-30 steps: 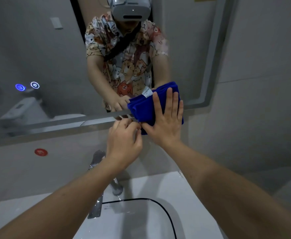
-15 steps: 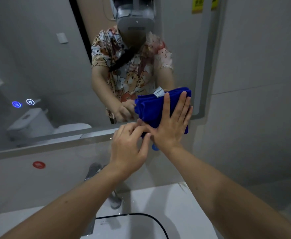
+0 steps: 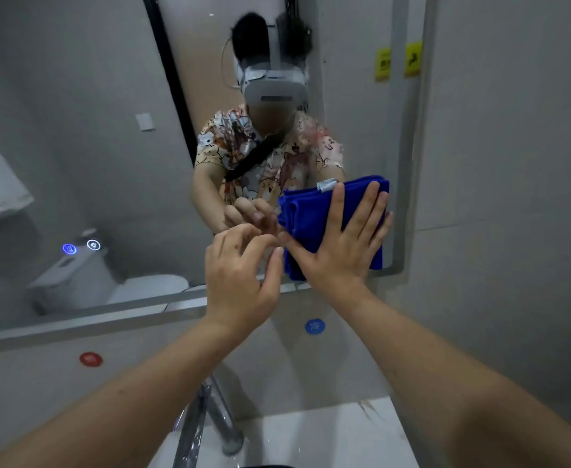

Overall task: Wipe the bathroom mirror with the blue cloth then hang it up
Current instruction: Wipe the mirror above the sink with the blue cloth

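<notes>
The folded blue cloth (image 3: pixel 311 214) lies flat against the bathroom mirror (image 3: pixel 91 163), in its lower right corner just above the bottom frame. My right hand (image 3: pixel 341 251) presses it to the glass with the palm flat and the fingers spread. My left hand (image 3: pixel 240 275) hovers right beside the cloth's left edge, fingers loosely curled and apart, with its fingertips near my right thumb and nothing in it. The mirror reflects both hands, the cloth and a person in a patterned shirt.
Below the mirror a chrome faucet (image 3: pixel 206 423) rises over a white basin counter (image 3: pixel 328 440). A red sticker (image 3: pixel 91 359) and a blue sticker (image 3: pixel 315 326) sit on the wall under the mirror. The grey tiled wall (image 3: pixel 514 197) runs along the right.
My right hand has slid the cloth up from the mirror's bottom edge onto the glass. My left hand has followed it up and loosened its fingers near the cloth's edge.
</notes>
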Action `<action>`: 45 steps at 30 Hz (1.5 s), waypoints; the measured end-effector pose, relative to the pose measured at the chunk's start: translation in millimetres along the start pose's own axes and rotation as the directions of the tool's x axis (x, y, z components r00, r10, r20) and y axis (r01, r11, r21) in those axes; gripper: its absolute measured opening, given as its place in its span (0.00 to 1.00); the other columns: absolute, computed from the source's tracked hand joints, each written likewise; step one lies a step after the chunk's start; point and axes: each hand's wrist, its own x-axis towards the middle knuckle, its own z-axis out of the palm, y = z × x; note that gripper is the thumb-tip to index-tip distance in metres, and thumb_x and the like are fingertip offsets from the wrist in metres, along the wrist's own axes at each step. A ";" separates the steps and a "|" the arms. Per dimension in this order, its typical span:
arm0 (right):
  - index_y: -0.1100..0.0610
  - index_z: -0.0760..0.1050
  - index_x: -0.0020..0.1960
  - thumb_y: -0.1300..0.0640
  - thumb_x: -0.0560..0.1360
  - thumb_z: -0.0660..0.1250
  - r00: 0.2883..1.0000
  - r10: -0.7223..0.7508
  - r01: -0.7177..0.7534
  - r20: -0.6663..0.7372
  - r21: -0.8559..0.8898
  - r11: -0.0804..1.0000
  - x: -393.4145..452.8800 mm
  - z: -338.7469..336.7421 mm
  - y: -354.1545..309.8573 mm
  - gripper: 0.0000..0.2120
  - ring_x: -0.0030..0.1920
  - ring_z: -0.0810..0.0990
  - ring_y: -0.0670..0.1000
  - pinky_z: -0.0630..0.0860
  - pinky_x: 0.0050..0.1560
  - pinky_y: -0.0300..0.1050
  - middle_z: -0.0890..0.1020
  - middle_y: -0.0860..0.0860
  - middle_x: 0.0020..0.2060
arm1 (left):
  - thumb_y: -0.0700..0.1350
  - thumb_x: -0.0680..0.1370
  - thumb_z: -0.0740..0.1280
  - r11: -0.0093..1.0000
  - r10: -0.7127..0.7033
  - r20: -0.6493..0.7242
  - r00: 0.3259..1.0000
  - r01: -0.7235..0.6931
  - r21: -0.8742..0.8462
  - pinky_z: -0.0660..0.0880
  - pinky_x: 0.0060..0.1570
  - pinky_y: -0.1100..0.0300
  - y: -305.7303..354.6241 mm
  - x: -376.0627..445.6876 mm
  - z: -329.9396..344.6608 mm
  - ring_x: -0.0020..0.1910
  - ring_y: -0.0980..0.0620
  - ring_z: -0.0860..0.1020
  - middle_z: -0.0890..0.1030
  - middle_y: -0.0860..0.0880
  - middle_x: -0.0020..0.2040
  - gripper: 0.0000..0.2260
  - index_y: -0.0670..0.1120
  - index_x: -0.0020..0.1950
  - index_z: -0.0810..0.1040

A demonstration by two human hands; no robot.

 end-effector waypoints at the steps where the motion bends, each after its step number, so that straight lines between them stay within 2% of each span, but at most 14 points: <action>1: 0.57 0.50 0.83 0.19 0.71 0.59 1.000 -0.001 0.001 0.008 -0.002 1.000 5.7 -2.4 -2.4 0.56 0.81 0.47 0.69 0.47 0.78 0.72 0.51 0.70 0.80 | 0.49 0.78 0.65 1.000 0.008 -0.003 1.000 -0.008 0.006 0.71 0.50 0.48 -0.8 4.2 -1.2 0.51 0.47 0.75 0.78 0.47 0.51 0.10 0.45 0.50 0.83; 6: 0.56 0.49 0.83 0.19 0.71 0.57 0.999 -0.045 0.045 -0.013 -0.002 0.999 45.2 -12.9 -14.9 0.55 0.81 0.46 0.68 0.45 0.78 0.71 0.50 0.69 0.81 | 0.49 0.78 0.66 0.999 0.029 -0.042 0.999 -0.027 0.044 0.71 0.50 0.48 -2.5 34.6 -12.0 0.51 0.46 0.75 0.79 0.47 0.52 0.10 0.45 0.51 0.83; 11: 0.55 0.48 0.84 0.18 0.72 0.50 0.999 -0.044 0.045 -0.031 0.010 0.999 95.1 -30.0 -35.5 0.54 0.82 0.45 0.67 0.44 0.79 0.70 0.49 0.68 0.81 | 0.48 0.76 0.69 0.992 0.069 -0.081 0.994 -0.060 0.111 0.70 0.53 0.47 -2.2 69.5 -25.6 0.55 0.45 0.75 0.79 0.46 0.54 0.10 0.45 0.53 0.83; 18: 0.54 0.47 0.85 0.19 0.72 0.52 0.997 -0.054 0.055 -0.048 0.014 0.998 145.6 -47.7 -52.6 0.55 0.82 0.43 0.66 0.45 0.79 0.70 0.46 0.65 0.82 | 0.49 0.76 0.68 0.989 0.096 -0.117 0.989 -0.081 0.123 0.71 0.58 0.48 5.4 123.5 -48.2 0.56 0.46 0.75 0.81 0.47 0.55 0.11 0.46 0.55 0.82; 24: 0.53 0.45 0.85 0.18 0.72 0.47 0.995 -0.074 0.076 -0.074 0.025 0.997 192.4 -64.3 -68.5 0.54 0.82 0.43 0.64 0.46 0.79 0.70 0.45 0.64 0.82 | 0.49 0.76 0.65 0.988 0.115 -0.168 0.979 -0.095 0.121 0.72 0.56 0.46 9.1 165.2 -67.6 0.56 0.46 0.76 0.81 0.48 0.55 0.11 0.46 0.55 0.82; 32: 0.50 0.40 0.84 0.18 0.71 0.41 0.988 -0.137 0.139 -0.072 0.023 0.990 271.2 -92.1 -91.7 0.53 0.82 0.38 0.63 0.41 0.79 0.67 0.40 0.62 0.83 | 0.51 0.76 0.61 0.986 0.145 -0.219 0.965 -0.122 0.115 0.72 0.54 0.45 36.3 242.4 -82.0 0.54 0.48 0.75 0.79 0.49 0.54 0.13 0.48 0.55 0.80; 36: 0.49 0.38 0.84 0.18 0.72 0.43 0.987 -0.135 0.138 -0.088 0.032 0.990 320.0 -110.3 -108.0 0.52 0.82 0.36 0.61 0.39 0.79 0.66 0.37 0.60 0.82 | 0.51 0.76 0.60 0.980 0.162 -0.258 0.953 -0.124 0.157 0.72 0.55 0.49 41.4 280.6 -97.1 0.52 0.50 0.74 0.79 0.50 0.52 0.12 0.48 0.53 0.79; 40: 0.49 0.39 0.84 0.19 0.73 0.45 0.983 -0.141 0.146 -0.116 0.033 0.989 358.0 -123.7 -120.9 0.51 0.82 0.36 0.61 0.39 0.80 0.66 0.38 0.60 0.82 | 0.50 0.76 0.63 0.972 0.186 -0.320 0.929 -0.127 0.195 0.72 0.54 0.49 40.8 323.2 -114.4 0.51 0.51 0.73 0.78 0.52 0.51 0.08 0.51 0.51 0.79; 45: 0.49 0.40 0.84 0.18 0.73 0.45 0.976 -0.158 0.165 -0.153 0.034 0.986 404.8 -138.6 -133.5 0.51 0.82 0.37 0.61 0.40 0.80 0.66 0.39 0.60 0.83 | 0.48 0.77 0.64 0.954 0.246 -0.376 0.893 -0.156 0.255 0.71 0.52 0.50 51.6 371.8 -132.8 0.50 0.49 0.73 0.79 0.50 0.49 0.06 0.50 0.50 0.79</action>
